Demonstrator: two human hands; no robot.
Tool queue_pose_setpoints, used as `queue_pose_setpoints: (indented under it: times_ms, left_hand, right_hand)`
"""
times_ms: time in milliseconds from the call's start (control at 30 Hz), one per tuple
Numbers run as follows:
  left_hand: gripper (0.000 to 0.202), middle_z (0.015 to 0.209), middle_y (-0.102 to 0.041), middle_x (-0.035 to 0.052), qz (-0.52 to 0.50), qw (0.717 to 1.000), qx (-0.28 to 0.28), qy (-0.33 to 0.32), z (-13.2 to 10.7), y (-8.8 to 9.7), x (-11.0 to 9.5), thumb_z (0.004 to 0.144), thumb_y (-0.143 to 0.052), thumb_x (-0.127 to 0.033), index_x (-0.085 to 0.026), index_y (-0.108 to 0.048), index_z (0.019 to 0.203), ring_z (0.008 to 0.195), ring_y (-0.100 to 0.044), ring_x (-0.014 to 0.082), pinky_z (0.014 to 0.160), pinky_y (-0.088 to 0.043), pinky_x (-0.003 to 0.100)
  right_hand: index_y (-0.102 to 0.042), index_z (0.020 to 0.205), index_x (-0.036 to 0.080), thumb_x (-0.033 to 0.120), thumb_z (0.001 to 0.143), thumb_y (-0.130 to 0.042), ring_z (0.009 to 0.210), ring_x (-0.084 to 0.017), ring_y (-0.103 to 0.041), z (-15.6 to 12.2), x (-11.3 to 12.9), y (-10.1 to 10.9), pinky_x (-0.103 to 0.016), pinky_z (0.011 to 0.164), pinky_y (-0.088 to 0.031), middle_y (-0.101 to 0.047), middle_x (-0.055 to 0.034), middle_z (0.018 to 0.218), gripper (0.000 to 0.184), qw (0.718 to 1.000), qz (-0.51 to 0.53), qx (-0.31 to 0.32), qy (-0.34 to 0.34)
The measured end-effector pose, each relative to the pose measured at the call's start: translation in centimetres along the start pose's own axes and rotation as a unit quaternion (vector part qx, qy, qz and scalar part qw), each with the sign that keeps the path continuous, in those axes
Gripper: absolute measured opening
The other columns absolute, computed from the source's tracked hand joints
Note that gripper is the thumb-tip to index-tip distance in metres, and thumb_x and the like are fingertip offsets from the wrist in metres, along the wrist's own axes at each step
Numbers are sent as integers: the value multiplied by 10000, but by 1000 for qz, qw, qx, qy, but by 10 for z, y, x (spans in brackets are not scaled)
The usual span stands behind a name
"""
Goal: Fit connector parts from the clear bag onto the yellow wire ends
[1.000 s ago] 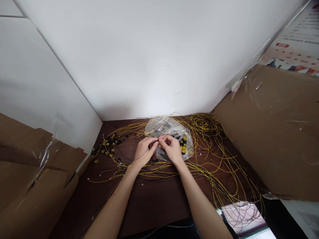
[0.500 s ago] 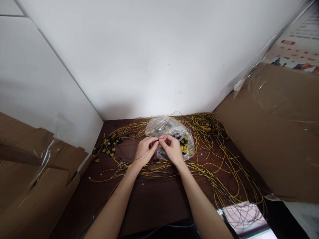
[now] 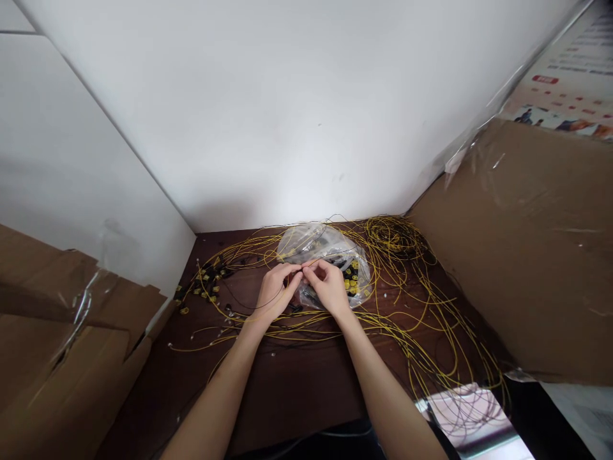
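Observation:
My left hand [image 3: 275, 291] and my right hand [image 3: 329, 287] meet fingertip to fingertip at the middle of the table, both pinched closed. A thin black wire [image 3: 242, 303] loops from the left side up to my left hand and runs between the fingertips. What sits exactly at the pinch is too small to make out. Behind and under my right hand lies a clear plastic bag [image 3: 309, 237] with small yellow and black connectors [image 3: 352, 279] in it. Yellow wires [image 3: 306, 332] pass across the table beneath my wrists.
More connectors on wire ends [image 3: 205, 281] lie at the left. A coil of yellow wire [image 3: 390, 235] sits at the back right, with loose strands falling over the front right edge. Cardboard [image 3: 522, 255] stands at the right and a cardboard box [image 3: 62, 319] at the left. A white wall [image 3: 287, 115] closes the back.
The view has shifted very slightly. Both hands keep the same fingertip pinch in nearly the same place.

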State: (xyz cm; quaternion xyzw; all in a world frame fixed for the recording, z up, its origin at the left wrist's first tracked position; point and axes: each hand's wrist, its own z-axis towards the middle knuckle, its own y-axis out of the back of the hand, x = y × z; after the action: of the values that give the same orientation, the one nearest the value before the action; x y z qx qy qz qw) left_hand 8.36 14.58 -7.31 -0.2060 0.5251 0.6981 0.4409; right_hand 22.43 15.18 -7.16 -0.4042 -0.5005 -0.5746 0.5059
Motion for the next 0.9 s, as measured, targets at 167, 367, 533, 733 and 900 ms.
queue_pose_setpoints:
  times_ms: [167,367,533,733,900]
  left_hand:
    - [195,869,-676,40,-2,1000,4,5,0,0,0,854,-504,-280,-191,-665,920,784,-598,152,743,-454,264]
    - [197,891,-675,44,-5,1000,5,7,0,0,1,855,-506,-280,-191,-666,927,809,-600,155,754,-453,262]
    - [192,893,-673,40,-7,1000,8,11,0,0,0,853,-511,-274,-186,-664,928,813,-597,151,762,-448,256]
    - [191,860,-668,35,-6,1000,3,8,0,-1,1,852,-511,-276,-189,-665,922,778,-589,146,732,-443,249]
    - [191,869,-665,34,-5,1000,7,8,0,-1,3,851,-514,-278,-191,-664,933,790,-587,147,735,-437,249]
  right_hand:
    - [-637,798,163,324,773,-570,597,-142,-584,0,2,0,-264,639,-484,-645,-20,689,176,1000,4,1,-3]
    - [-635,768,165,324,771,-572,605,-141,-585,-1,3,-1,-264,638,-481,-656,-24,716,171,1000,2,-8,-1]
    - [-630,757,158,320,775,-567,609,-137,-581,0,2,-1,-259,634,-480,-656,-28,730,175,1000,-1,-7,2]
    - [-635,801,151,320,782,-562,593,-135,-580,0,0,0,-260,633,-481,-648,-23,708,185,1000,-4,-3,1]
    - [-631,783,156,321,778,-567,592,-131,-577,0,0,0,-254,626,-481,-653,-24,722,176,1000,1,-5,4]
